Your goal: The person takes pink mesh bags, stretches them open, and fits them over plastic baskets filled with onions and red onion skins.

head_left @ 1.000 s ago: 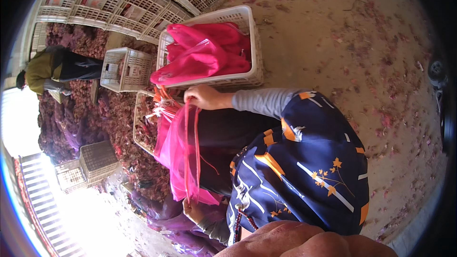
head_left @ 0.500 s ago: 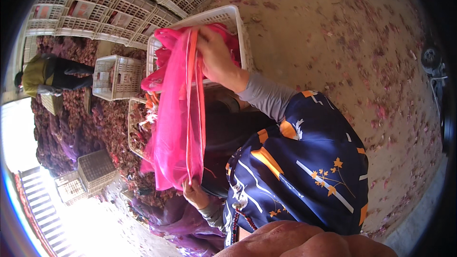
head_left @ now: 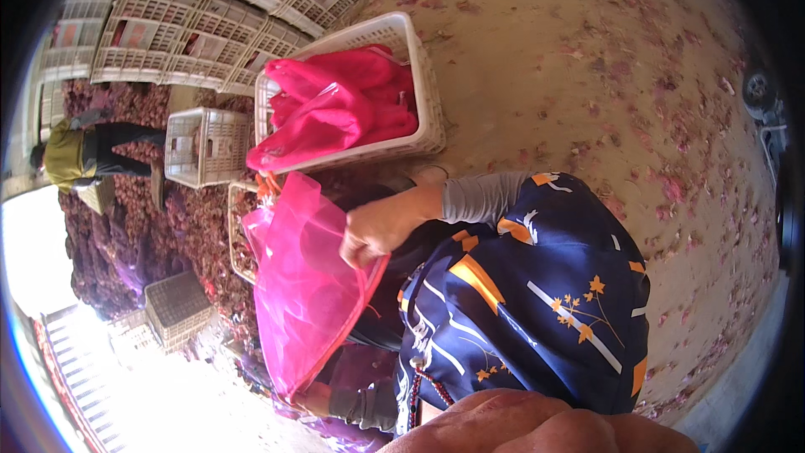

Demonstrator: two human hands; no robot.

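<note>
1. Since the half-second-old frame, our right hand (head_left: 377, 231) has dropped from the crate (head_left: 423, 75) towards our lap. The bag (head_left: 302, 302), then pulled into a long narrow strip, now hangs wide and loose.
2. The right hand is closed in a fist on the bag's upper rim, fingers curled over the mesh. We judge it best to keep that grip and not let it slide to a single layer.
3. Our left hand (head_left: 312, 403) sits at the bag's lower end, mostly hidden by mesh and sleeve. We cannot tell whether it pinches the bag or only touches it.
4. The pink mesh bag hangs in the air between both hands, below the crate's near edge and beside the onions (head_left: 193, 226) heaped on the ground (head_left: 587, 59).
5. The step in hand looks like opening the bag's mouth. We probably do it well by drawing the two hands apart, so the layers part instead of twisting.
6. We want the mesh kept off the crate's rim, where it could snag, and away from the spare bags (head_left: 335, 109) piled inside.
7. Another person (head_left: 75, 155) bends over the heap well to the left, so we have room.
</note>
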